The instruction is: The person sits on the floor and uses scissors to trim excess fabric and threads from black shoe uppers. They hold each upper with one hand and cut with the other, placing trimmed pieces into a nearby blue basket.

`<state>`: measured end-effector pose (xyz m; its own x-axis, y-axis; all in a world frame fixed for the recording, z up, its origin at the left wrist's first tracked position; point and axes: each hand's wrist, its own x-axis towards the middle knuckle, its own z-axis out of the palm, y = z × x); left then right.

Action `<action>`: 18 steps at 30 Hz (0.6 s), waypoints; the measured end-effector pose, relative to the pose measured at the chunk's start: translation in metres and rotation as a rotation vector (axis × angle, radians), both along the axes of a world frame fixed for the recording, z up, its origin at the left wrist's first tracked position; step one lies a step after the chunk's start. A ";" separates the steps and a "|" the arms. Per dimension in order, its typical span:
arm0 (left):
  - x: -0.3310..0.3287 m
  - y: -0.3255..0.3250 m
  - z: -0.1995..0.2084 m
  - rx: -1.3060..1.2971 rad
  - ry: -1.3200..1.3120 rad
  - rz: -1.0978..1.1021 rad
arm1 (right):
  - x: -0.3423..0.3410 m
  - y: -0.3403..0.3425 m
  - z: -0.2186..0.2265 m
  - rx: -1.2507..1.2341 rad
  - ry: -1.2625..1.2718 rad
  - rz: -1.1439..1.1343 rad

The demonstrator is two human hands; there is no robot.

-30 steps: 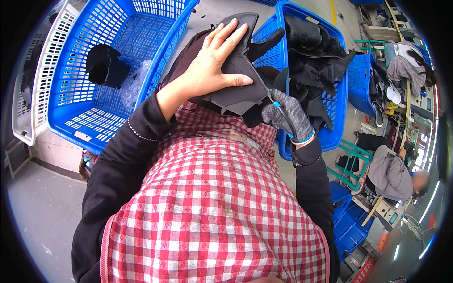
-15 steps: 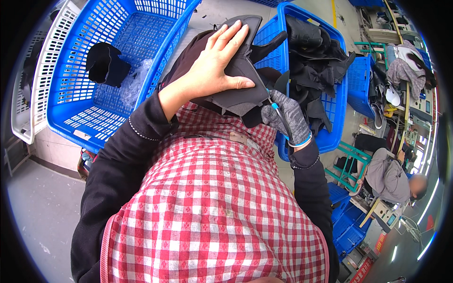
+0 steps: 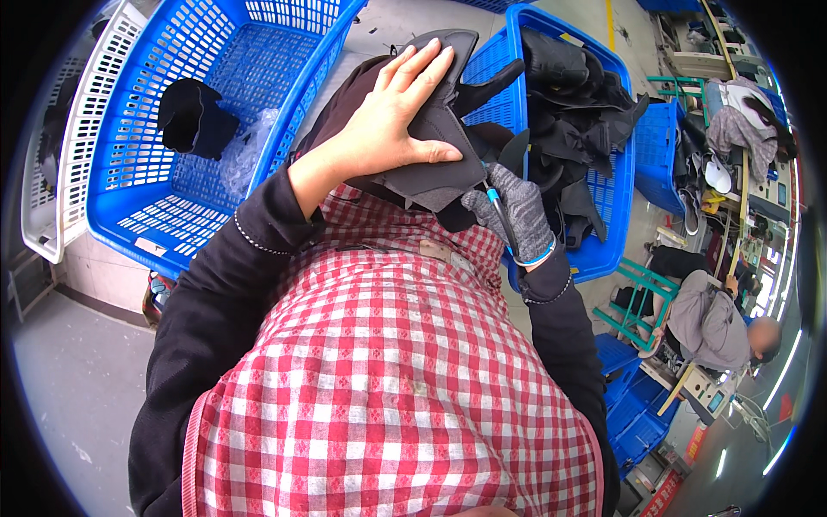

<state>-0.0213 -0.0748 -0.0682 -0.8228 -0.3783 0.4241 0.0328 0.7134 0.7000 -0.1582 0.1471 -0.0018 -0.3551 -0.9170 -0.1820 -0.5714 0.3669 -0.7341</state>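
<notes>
My bare left hand (image 3: pixel 392 121) lies flat with fingers spread on a dark grey sewn piece (image 3: pixel 431 179), which looks like a shoe upper and rests over my lap. My right hand (image 3: pixel 514 214), in a grey knitted glove, is closed around a slim tool with a light-blue and black handle (image 3: pixel 500 209). The tool's tip meets the lower right corner of the grey piece; its exact kind is hard to make out. A black strap-like part (image 3: pixel 491 89) sticks out from the piece toward the right. My checked apron (image 3: pixel 388 362) fills the space below.
A blue basket (image 3: pixel 622 220) heaped with dark pieces (image 3: pixel 586 121) stands on the right. At left, another blue basket (image 3: pixel 129 220) holds a black piece (image 3: pixel 194 118) and clear plastic (image 3: pixel 247 155). A seated person (image 3: pixel 711 319) is at the far right by workbenches.
My right hand has shifted slightly left and the tool has turned a little more upright. My left hand and the grey piece stay in place.
</notes>
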 end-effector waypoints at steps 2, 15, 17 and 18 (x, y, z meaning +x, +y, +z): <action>0.000 0.001 0.001 -0.001 -0.007 0.004 | -0.001 0.000 -0.003 -0.064 0.075 0.048; 0.002 0.003 0.006 0.015 -0.039 -0.020 | -0.010 0.002 0.008 -0.010 0.150 0.087; 0.002 0.003 0.006 0.015 -0.039 -0.020 | -0.009 0.001 0.007 -0.064 0.188 0.090; 0.002 0.003 0.007 0.010 -0.039 -0.020 | -0.009 0.000 0.008 -0.050 0.206 0.095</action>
<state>-0.0192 -0.0714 -0.0617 -0.8461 -0.3663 0.3873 0.0189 0.7056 0.7084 -0.1676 0.1474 0.0059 -0.2912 -0.9543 -0.0677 -0.7417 0.2699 -0.6141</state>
